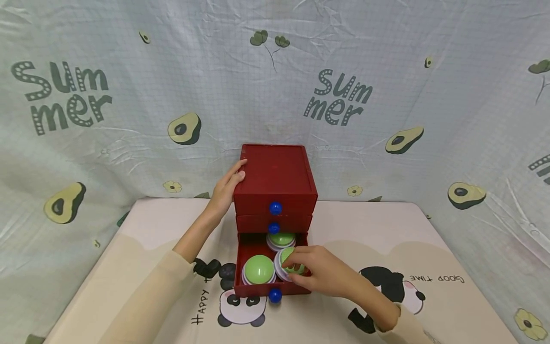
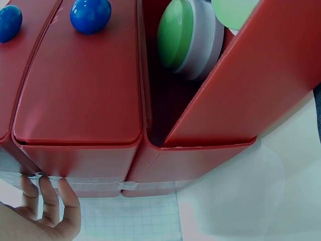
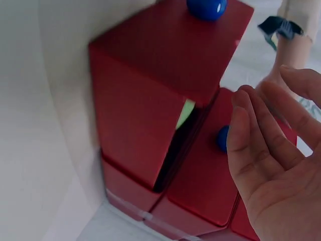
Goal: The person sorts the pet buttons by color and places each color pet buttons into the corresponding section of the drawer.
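A red chest of drawers (image 1: 275,169) with blue knobs has its bottom drawer (image 1: 251,248) pulled out. Inside are three round pieces with green domes and pale rims: one at front left (image 1: 259,269), one at the back (image 1: 281,238), and one at front right (image 1: 281,260). My left hand (image 1: 223,193) rests against the chest's left side, its fingertips touching the red wall in the left wrist view. Over the front-right piece reaches my right hand (image 1: 324,272), fingers loosely bent. In the right wrist view, nothing shows between its fingers and thumb.
Two upper drawers (image 1: 275,223) are closed above the pulled-out one. The chest stands on a pale mat printed with pandas (image 1: 242,306). A printed cloth (image 1: 275,95) hangs behind it.
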The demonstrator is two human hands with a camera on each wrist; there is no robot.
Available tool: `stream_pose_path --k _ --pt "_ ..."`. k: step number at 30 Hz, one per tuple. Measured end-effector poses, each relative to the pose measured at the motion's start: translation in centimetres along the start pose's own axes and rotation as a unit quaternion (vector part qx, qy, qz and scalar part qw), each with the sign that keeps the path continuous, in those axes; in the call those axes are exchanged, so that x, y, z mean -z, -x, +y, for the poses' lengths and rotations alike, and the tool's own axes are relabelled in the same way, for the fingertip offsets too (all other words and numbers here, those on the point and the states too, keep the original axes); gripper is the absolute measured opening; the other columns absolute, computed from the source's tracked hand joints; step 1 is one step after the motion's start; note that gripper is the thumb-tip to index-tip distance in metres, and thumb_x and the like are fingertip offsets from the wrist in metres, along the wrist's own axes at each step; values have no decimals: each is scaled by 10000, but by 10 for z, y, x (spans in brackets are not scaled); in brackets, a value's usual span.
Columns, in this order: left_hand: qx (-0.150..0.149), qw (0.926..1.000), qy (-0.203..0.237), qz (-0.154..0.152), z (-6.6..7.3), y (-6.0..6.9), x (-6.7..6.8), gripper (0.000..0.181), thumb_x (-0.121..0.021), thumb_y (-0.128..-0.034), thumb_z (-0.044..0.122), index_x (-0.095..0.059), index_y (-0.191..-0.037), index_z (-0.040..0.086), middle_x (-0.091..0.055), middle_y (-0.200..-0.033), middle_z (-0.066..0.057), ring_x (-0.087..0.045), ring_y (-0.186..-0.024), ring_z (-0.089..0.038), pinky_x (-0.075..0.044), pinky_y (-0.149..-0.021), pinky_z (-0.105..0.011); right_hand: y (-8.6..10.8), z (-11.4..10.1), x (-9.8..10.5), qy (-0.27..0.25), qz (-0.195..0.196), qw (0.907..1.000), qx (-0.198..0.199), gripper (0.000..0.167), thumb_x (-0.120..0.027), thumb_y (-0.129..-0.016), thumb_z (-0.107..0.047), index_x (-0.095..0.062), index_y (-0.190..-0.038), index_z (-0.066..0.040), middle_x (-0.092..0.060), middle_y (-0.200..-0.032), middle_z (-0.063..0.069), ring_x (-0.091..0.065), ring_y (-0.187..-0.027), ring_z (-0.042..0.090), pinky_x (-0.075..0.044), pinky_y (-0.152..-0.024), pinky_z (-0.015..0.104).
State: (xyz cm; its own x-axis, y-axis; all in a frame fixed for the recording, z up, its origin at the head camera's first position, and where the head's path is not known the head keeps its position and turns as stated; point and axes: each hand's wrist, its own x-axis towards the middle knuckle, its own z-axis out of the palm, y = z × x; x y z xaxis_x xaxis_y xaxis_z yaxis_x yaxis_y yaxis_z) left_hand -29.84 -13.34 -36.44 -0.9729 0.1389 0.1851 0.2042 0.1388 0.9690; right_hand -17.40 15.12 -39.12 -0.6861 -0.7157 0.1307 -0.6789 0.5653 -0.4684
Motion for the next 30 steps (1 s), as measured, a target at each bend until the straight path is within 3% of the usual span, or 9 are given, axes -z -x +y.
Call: stream_pose_path --k 8,18,25,30 --pt "-3 10000 -20 -1 -1 -1 -1 530 -434 -1066 464 -391 -1588 384 -306 -1689 2 -377 -1480 -307 -368 -1168 -570 17 -9 -13 -94 -282 9993 -244 119 -739 -961 -263 -775 -1064 -215 -690 -844 -180 -568 -741 -6 -499 -712 159" --pt "37 10000 35 1 1 1 0 526 -433 -1066 463 -389 -1587 399 -303 -1689 9 -391 -1469 -309 -393 -1148 -567 22 -11 -38 -288 -528 9980 -201 126 -717 -963 -224 -771 -1076 -208 -718 -877 -172 -557 -697 -49 -498 -675 118" --pt "81 10000 24 13 0 0 -1 527 -433 -1064 465 -390 -1586 402 -299 -1692 7 -380 -1476 -309 -384 -1156 -570 23 -11 -47 -275 -833 9956 -337 227 -708 -968 -266 -750 -1187 -224 -754 -1003 -167 -596 -763 -97 -521 -729 111" --pt "91 9999 43 3 1 0 -1 529 -431 -1065 467 -386 -1588 401 -295 -1692 10 -382 -1474 -310 -382 -1155 -568 26 -10 -48 -455 -637 9960 -425 140 -719 -966 -252 -760 -1092 -205 -735 -938 -171 -593 -789 -85 -529 -735 134"
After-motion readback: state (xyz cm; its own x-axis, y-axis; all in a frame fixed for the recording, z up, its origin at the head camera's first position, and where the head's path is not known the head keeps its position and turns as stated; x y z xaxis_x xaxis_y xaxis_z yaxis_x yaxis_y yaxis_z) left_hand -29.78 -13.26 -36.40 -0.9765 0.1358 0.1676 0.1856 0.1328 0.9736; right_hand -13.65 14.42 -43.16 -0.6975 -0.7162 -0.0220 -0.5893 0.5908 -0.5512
